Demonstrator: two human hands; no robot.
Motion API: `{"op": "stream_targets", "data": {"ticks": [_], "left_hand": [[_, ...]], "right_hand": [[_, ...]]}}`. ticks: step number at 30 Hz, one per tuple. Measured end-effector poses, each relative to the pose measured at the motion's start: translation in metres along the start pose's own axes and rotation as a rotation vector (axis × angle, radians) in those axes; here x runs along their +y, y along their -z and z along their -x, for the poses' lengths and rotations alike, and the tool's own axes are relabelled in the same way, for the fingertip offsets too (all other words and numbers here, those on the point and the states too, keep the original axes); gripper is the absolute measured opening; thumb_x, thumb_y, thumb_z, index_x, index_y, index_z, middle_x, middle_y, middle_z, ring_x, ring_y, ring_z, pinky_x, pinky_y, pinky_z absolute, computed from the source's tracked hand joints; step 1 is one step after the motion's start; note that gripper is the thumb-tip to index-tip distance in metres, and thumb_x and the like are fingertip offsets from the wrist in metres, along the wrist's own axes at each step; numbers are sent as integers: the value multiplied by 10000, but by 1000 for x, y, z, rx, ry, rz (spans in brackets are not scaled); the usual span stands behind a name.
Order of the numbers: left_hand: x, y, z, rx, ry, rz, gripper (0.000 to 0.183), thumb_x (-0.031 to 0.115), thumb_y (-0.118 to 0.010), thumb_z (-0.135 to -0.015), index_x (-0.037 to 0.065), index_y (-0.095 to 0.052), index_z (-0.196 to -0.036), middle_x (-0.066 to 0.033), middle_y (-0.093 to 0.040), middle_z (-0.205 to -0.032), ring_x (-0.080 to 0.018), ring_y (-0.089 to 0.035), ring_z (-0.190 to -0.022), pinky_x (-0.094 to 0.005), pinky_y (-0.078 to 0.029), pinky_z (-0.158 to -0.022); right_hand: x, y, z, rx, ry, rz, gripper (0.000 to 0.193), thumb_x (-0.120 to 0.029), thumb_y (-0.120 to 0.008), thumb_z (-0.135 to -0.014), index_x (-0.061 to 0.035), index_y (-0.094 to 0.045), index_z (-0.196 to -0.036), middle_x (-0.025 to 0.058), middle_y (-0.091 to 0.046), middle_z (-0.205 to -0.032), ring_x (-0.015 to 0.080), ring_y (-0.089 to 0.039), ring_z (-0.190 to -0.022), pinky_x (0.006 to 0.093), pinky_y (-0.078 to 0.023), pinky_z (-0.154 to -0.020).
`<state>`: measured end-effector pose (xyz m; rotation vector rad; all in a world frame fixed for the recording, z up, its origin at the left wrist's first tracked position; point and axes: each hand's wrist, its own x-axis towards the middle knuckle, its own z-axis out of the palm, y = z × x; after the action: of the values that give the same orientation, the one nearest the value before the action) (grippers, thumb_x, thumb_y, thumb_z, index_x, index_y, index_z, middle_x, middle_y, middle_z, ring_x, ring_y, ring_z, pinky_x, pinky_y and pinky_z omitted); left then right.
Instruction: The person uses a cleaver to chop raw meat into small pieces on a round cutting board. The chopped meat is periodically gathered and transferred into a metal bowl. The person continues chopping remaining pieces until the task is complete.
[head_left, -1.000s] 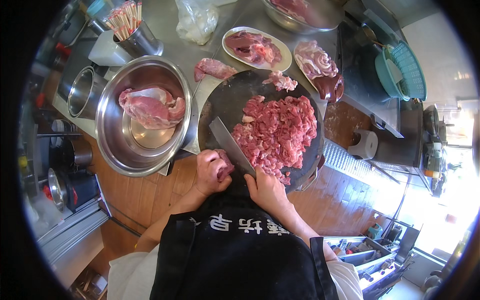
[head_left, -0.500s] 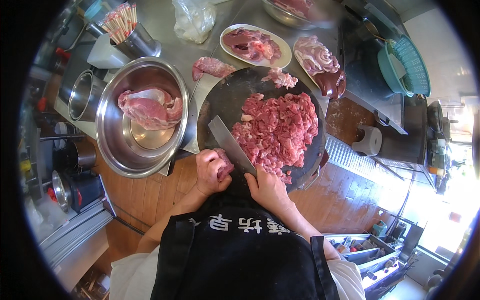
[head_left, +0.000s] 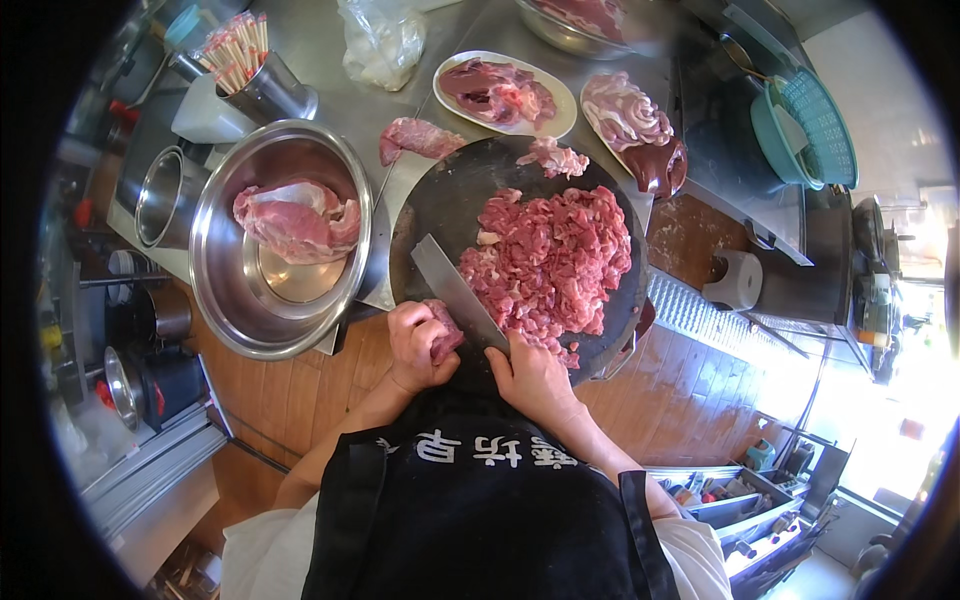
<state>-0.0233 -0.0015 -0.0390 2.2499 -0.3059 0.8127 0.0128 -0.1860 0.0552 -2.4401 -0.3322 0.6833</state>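
Most meat looks cut. Left hand (head_left: pixel 418 345) pins a small raw pink meat piece (head_left: pixel 443 335) at the round dark chopping board's (head_left: pixel 440 200) near edge; right hand (head_left: pixel 535 375) grips the steel cleaver (head_left: pixel 458 293). Big pile of chopped red meat (head_left: pixel 550 260) beyond. Left to cut, I judge: whole slab in steel bowl (head_left: pixel 285 225), chunk on desk (head_left: pixel 420 135).

place: working kitchen | signs: steel counter (head_left: pixel 340 95), meat plates (head_left: pixel 505 92), steel bowl (head_left: pixel 225 300)

Just beyond our hands we see a dark, almost black round cutting board (head_left: pixel 440 205) with a pink-red heap of cut meat (head_left: pixel 550 260) on it. The cleaver (head_left: pixel 455 290) blade is grey steel. To the left of our hands, the shiny silver bowl (head_left: pixel 225 300) holds a pale pink meat piece (head_left: pixel 295 220). Far to the right, the basket (head_left: pixel 815 125) is turquoise. Below our hands, the apron (head_left: pixel 480 530) is black with white characters.
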Motion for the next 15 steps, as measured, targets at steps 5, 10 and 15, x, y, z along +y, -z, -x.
{"op": "stream_targets", "data": {"ticks": [5, 10, 15], "left_hand": [[1, 1, -1, -5, 7, -1, 407, 213, -657, -630, 89, -475, -973, -148, -459, -975, -346, -456, -880, -459, -382, -787], [1, 1, 0, -9, 15, -11, 429, 224, -672, -638, 103, -485, -1005, -139, -471, -989, -358, -482, -888, -469, -404, -784], [1, 1, 0, -4, 14, -7, 432, 206, -670, -625, 101, -486, -1001, -139, -470, -989, -360, -482, -891, -471, -404, -786]], "right_hand": [[-2, 1, 1, 10, -7, -11, 322, -305, -567, -907, 12, -547, -953, 271, -625, -721, 445, -620, -697, 516, -491, -636], [-1, 0, 1, 8, -14, -8, 318, -301, -571, -906, 14, -549, -940, 270, -624, -716, 443, -621, -695, 512, -492, -633], [5, -4, -1, 41, 41, 3, 317, -300, -574, -901, 16, -542, -914, 261, -618, -686, 430, -625, -661, 502, -499, -603]]}}
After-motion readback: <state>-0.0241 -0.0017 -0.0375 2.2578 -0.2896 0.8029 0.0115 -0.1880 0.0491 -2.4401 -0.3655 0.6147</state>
